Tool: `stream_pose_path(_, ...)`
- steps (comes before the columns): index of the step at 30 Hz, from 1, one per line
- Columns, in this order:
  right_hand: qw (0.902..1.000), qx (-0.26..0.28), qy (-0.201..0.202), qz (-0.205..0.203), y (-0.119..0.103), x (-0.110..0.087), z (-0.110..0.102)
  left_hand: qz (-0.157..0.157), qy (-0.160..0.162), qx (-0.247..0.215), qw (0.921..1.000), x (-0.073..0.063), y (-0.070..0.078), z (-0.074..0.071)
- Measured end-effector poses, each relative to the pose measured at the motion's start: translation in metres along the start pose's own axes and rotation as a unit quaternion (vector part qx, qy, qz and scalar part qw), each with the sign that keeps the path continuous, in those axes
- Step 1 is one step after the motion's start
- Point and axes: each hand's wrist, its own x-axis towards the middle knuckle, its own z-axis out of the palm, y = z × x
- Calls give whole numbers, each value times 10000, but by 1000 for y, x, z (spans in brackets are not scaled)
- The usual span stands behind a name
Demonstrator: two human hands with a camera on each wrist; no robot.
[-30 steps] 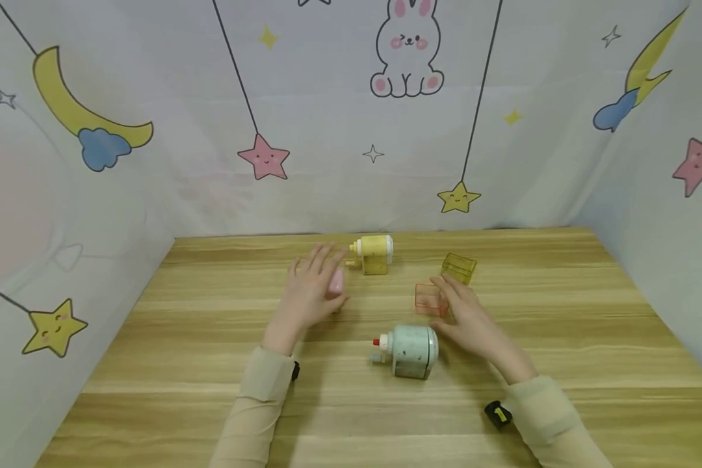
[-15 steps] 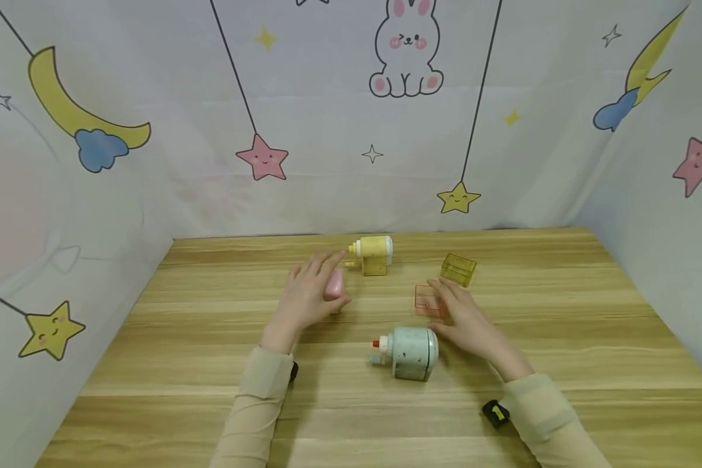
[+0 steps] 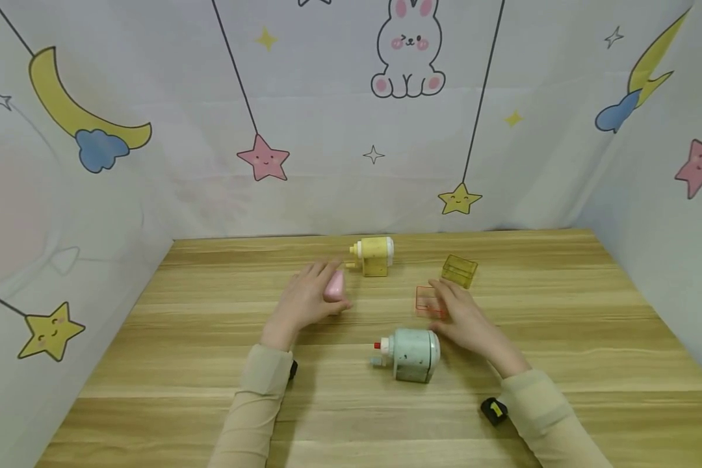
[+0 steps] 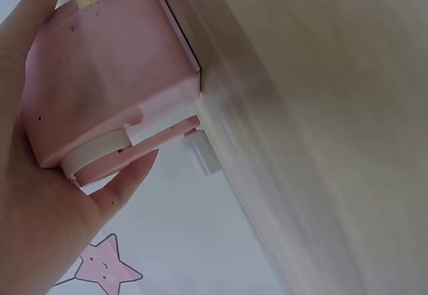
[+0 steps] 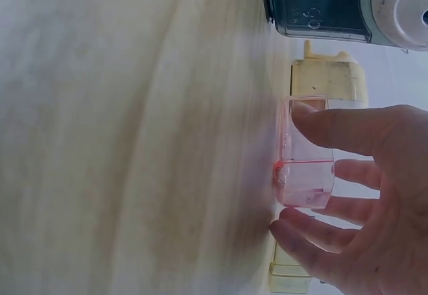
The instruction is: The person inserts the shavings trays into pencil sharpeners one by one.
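My left hand (image 3: 304,300) grips a pink hand-crank pencil sharpener (image 4: 114,74) around its body. In the left wrist view its crank arm (image 4: 150,146) with a pale knob shows; from the head, the hand covers most of the sharpener. My right hand (image 3: 467,318) holds a clear pink shavings drawer (image 5: 307,174), thumb on one side and fingers on the other, down at the wooden tabletop. Close in front of that hand stands a pale blue-green pencil sharpener (image 3: 412,354) with a red-tipped front, lying between the two forearms.
A yellow pencil sharpener (image 3: 376,253) stands at the back, just beyond my left fingertips. Behind the right hand lies a clear yellow drawer (image 3: 459,270). Patterned white cloth (image 3: 327,195) walls the wooden table (image 3: 561,312) at the back and sides.
The fingers of my left hand have come down closer around the pink sharpener. The clear pink drawer sits flatter in the right hand; the other things stay in place.
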Motion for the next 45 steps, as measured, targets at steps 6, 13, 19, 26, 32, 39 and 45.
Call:
stream_pose_path(6,9999,-101,1,-44,2,3,2,216,-2,219,9995,-2,-2,0)
stream_pose_path(13,9997,-209,2,-138,3,5,2,352,-281,357,9983,0,-4,-4)
stream_pose_path(19,9992,-339,64,-202,4,7,0,681,-341,378,9964,2,-2,-10)
stream_pose_path(26,9995,-309,-67,-26,3,9,-1,640,-395,309,9967,3,-3,-9)
stream_pose_path(32,9994,-331,-35,-72,2,11,1,614,-381,254,9971,3,-3,-8)
stream_pose_path(39,9992,-353,71,-171,0,14,4,518,-526,222,9970,4,1,-10)
stream_pose_path(45,9992,-324,99,-190,-2,16,7,472,-560,194,9971,7,6,-7)
